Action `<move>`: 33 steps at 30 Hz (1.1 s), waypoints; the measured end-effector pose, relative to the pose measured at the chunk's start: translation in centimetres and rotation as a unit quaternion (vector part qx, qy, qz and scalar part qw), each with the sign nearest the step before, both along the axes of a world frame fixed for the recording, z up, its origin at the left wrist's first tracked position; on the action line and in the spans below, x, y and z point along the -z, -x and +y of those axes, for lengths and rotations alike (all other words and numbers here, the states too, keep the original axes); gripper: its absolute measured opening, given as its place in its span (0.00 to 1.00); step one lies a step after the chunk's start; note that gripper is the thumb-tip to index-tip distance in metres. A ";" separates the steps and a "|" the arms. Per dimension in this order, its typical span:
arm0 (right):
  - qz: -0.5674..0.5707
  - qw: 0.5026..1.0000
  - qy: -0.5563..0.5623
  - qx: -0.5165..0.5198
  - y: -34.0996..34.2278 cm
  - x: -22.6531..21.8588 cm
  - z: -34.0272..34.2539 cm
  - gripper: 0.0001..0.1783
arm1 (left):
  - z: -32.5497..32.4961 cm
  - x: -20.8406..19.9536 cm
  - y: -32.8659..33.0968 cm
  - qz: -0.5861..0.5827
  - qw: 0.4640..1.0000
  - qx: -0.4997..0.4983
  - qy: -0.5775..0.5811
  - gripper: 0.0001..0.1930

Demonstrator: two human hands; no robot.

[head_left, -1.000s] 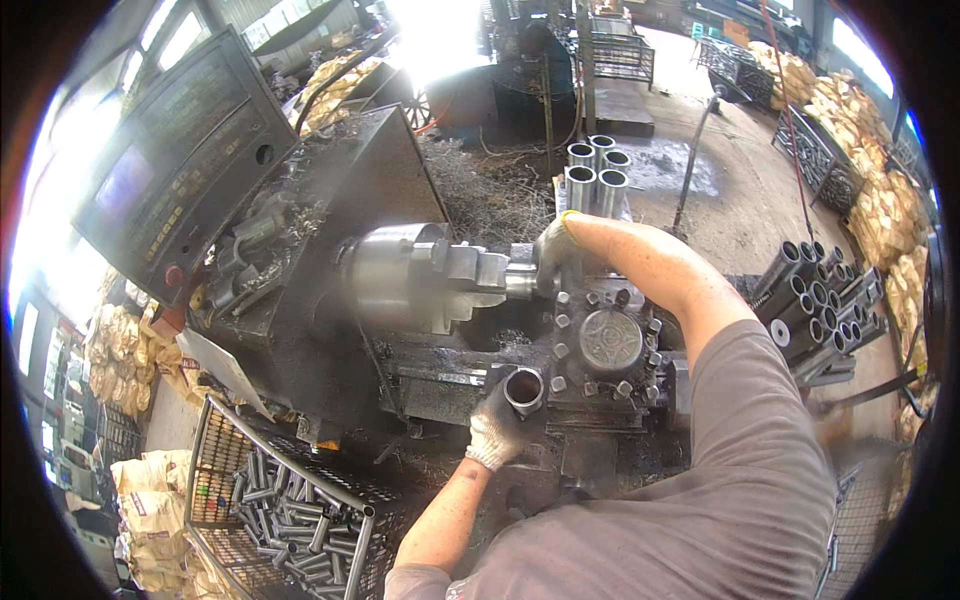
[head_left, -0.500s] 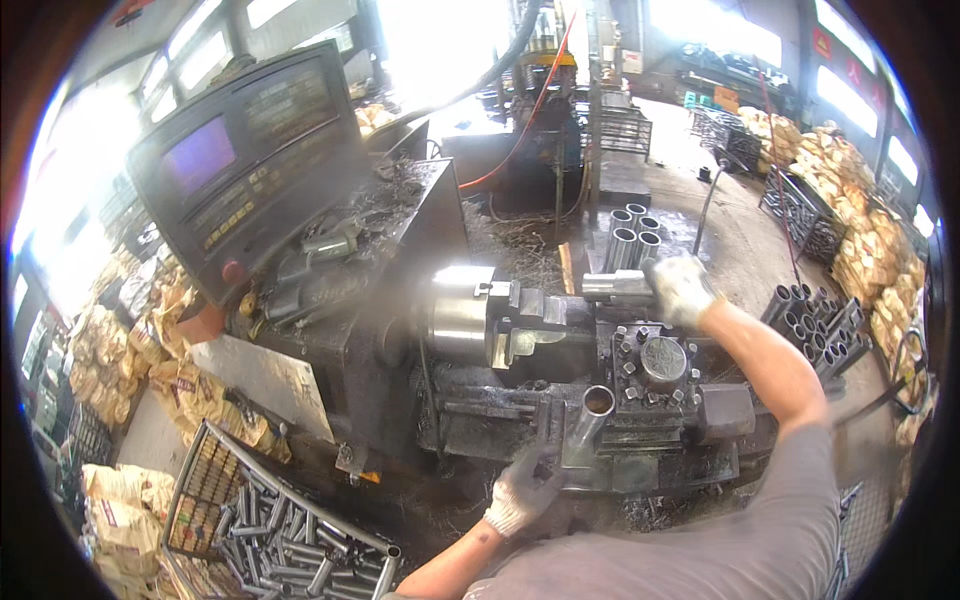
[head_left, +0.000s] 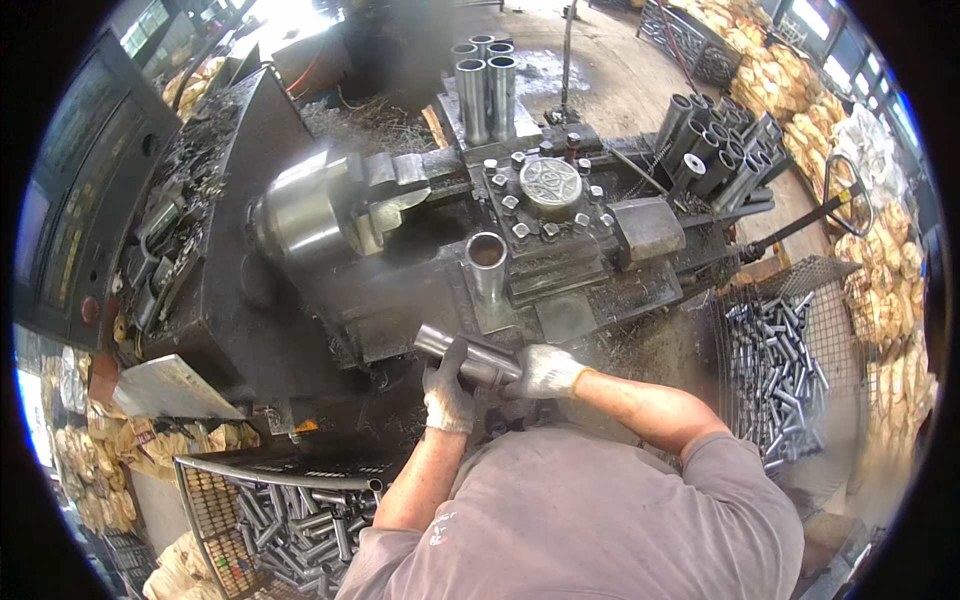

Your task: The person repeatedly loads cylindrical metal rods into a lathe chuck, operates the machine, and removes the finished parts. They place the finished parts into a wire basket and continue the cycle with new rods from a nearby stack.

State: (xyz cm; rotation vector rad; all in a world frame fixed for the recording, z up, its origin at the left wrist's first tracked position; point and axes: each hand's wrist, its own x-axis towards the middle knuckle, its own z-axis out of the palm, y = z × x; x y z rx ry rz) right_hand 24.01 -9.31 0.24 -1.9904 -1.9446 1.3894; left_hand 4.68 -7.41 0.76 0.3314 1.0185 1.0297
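Metal tube (head_left: pixel 484 362) slants, grasped mid-length by the left hand (head_left: pixel 448 395), rightmost end by the right hand (head_left: pixel 549 373).

Off to my left I see a dark control panel (head_left: pixel 100 200), tilted in the curved edge of my view, with a red push button (head_left: pixel 91 310) near its lower end. Metal shavings (head_left: pixel 205 150) litter the dark cabinet beside it. Below the panel, a pale flat board (head_left: pixel 175 388) sits at a slant, and tan sacks (head_left: pixel 85 490) are piled further left. Ahead of me stands a narrow wood strip (head_left: pixel 434 127). On my right, more tan sacks (head_left: pixel 880 320) line the concrete floor (head_left: pixel 620 70), a whitish plastic bag (head_left: pixel 868 140) among them.
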 end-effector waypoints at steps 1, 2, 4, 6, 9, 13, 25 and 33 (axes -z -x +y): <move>0.040 0.999 -0.004 0.028 -0.2 2.2 -0.3 0.37 | 0.2 1.0 -0.3 -0.012 1.000 -0.011 -0.020 0.20; 0.109 0.989 0.071 0.071 -0.3 -0.9 0.1 0.37 | 0.3 5.8 1.7 -0.083 0.996 0.007 -0.033 0.17; 0.227 0.973 0.016 0.034 -3.3 1.8 -1.1 0.39 | -0.4 3.3 1.7 -0.201 0.979 -0.012 0.007 0.19; 0.224 0.974 -0.022 0.023 -3.1 2.6 -1.3 0.37 | -0.6 3.4 1.9 -0.275 0.960 -0.042 0.036 0.23; 0.212 0.976 -0.017 0.048 -2.6 -3.0 -0.1 0.28 | 0.4 4.8 2.0 -0.182 0.980 -0.023 0.078 0.24; 0.121 0.947 -0.248 0.162 -8.4 -5.5 -0.1 0.27 | 1.7 3.8 1.5 0.179 0.968 0.034 -0.172 0.33; 0.040 0.959 -0.281 0.008 -0.9 -1.6 -3.0 0.27 | 12.8 1.9 1.0 0.445 0.800 0.044 -0.400 0.31; -0.004 0.979 -0.204 -0.004 2.5 -0.3 3.7 0.16 | 6.5 0.2 7.9 -0.152 0.974 0.015 -0.166 0.38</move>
